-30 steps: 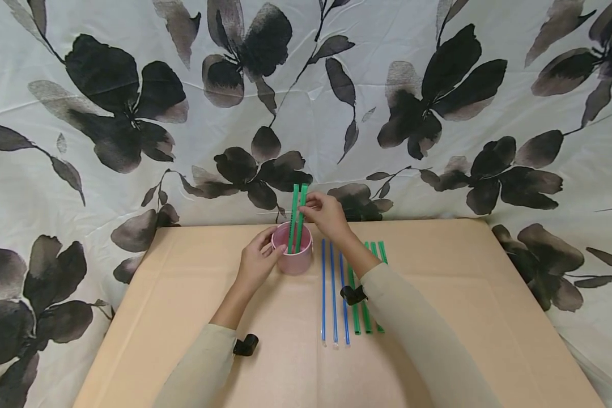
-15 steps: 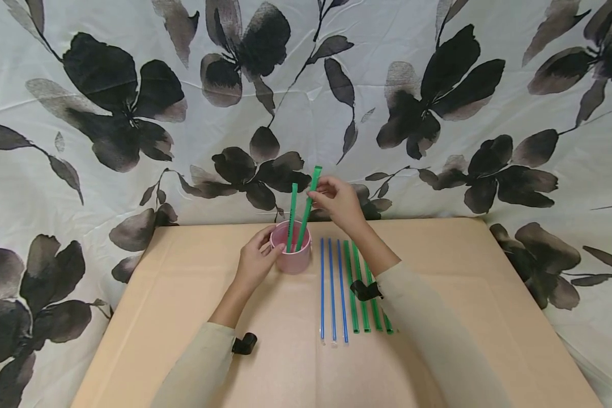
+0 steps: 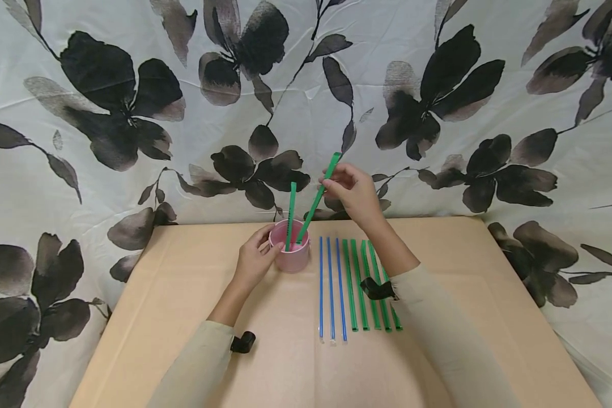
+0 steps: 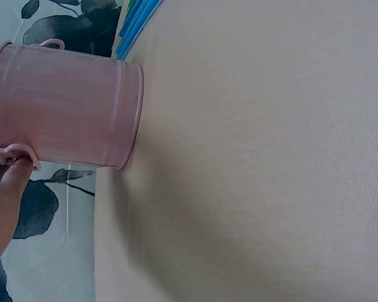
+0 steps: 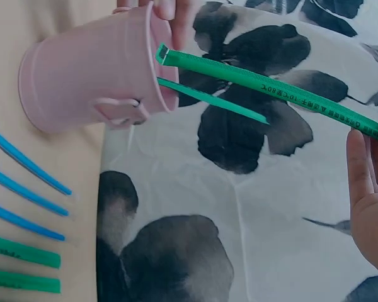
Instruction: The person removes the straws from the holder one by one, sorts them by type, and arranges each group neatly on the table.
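Note:
A small pink bucket (image 3: 292, 260) stands near the table's back edge, its side handle loops visible in the wrist views. My left hand (image 3: 254, 260) holds it by the left side, thumb at the rim; in the left wrist view a finger (image 4: 17, 176) touches one loop. One green straw (image 3: 291, 209) leans inside. My right hand (image 3: 354, 192) pinches another green straw (image 5: 271, 86), printed with dark text, near its upper end. That straw slants up to the right, its lower end at the bucket's mouth.
Right of the bucket, three thin blue straws (image 3: 331, 294) and several green straws (image 3: 364, 294) lie side by side on the tan table (image 3: 454, 317). A floral cloth (image 3: 306, 113) hangs behind the table's back edge.
My right hand has moved up and right, drawing its green straw upward out of the bucket and tilting it more. My left hand stays on the bucket.

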`<action>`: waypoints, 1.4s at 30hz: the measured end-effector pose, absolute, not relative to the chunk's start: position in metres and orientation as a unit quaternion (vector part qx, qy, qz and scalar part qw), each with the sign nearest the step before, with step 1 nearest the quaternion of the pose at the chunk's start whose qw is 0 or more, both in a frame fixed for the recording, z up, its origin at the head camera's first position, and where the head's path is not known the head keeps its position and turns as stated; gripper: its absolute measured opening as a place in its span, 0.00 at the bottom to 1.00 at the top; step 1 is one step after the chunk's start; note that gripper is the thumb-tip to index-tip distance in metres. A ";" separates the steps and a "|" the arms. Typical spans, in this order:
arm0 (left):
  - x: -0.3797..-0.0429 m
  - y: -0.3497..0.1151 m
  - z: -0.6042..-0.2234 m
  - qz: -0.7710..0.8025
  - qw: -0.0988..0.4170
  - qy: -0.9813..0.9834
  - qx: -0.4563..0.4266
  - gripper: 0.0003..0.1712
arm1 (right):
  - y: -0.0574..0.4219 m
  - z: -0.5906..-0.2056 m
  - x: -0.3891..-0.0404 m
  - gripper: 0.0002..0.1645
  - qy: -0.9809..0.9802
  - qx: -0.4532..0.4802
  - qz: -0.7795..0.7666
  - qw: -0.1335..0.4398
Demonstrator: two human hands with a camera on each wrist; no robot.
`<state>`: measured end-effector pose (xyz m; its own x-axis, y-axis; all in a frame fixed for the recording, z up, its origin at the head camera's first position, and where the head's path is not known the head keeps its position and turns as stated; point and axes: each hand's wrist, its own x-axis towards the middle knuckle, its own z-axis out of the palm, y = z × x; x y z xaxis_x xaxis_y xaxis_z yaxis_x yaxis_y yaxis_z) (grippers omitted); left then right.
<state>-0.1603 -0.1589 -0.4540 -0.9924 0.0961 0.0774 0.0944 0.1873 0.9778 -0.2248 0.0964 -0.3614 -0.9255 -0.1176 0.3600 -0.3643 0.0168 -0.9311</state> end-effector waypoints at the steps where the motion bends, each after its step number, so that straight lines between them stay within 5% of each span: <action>1: -0.162 -0.159 -0.456 0.633 0.001 0.771 0.061 0.34 | 0.099 -0.361 -0.225 0.19 -0.706 0.170 0.681 0.095; 27: -0.175 -0.163 -0.485 0.616 -0.020 0.785 0.061 0.33 | 0.215 -0.386 -0.202 0.16 -0.776 0.097 0.609 0.130; 42: -0.151 -0.154 -0.450 0.626 0.000 0.778 0.051 0.33 | 0.259 -0.428 -0.199 0.21 -0.867 0.054 0.494 0.047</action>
<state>-0.1507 -0.1535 -0.4499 -0.9948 0.0795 0.0639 0.0794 0.2115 0.9741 -0.1990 0.2591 -0.4281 -0.9899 -0.0475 0.1339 -0.1394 0.5070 -0.8506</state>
